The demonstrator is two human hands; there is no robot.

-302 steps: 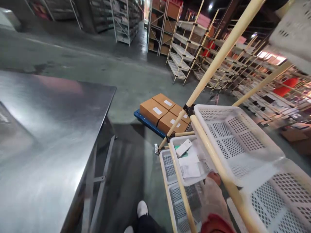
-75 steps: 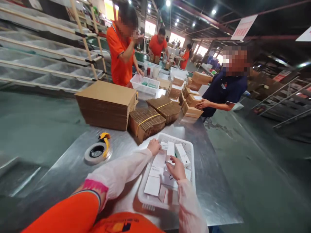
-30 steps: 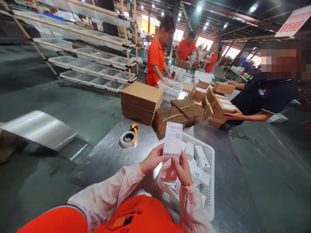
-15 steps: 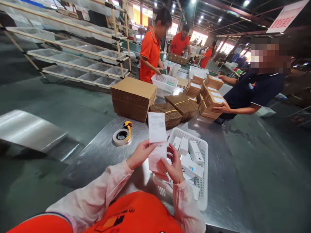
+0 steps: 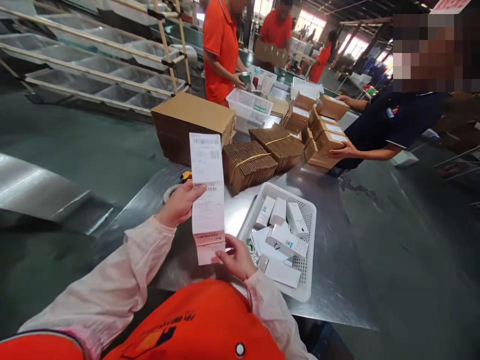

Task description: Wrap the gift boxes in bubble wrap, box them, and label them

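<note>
Bright Backdrop, Murky Edges

Strong light comes from the windows (image 5: pixel 309 21) at the far end, washed nearly white against the dark ceiling (image 5: pixel 362 10). On the steel table (image 5: pixel 333 290), a hot patch of glare sits between the paper strip (image 5: pixel 206 165) and the white basket (image 5: pixel 312 250) — the metal surface (image 5: pixel 33 177) at left carries bright streaks too. The floor (image 5: pixel 412 240) at right falls into grey dimness. Wide-angle distortion stretches the margins, and the rack (image 5: pixel 108 62) looks soft. The strip's fine print is too small to read — 1 large pixelated patch (image 5: pixel 431 55) masks the upper right.
</note>
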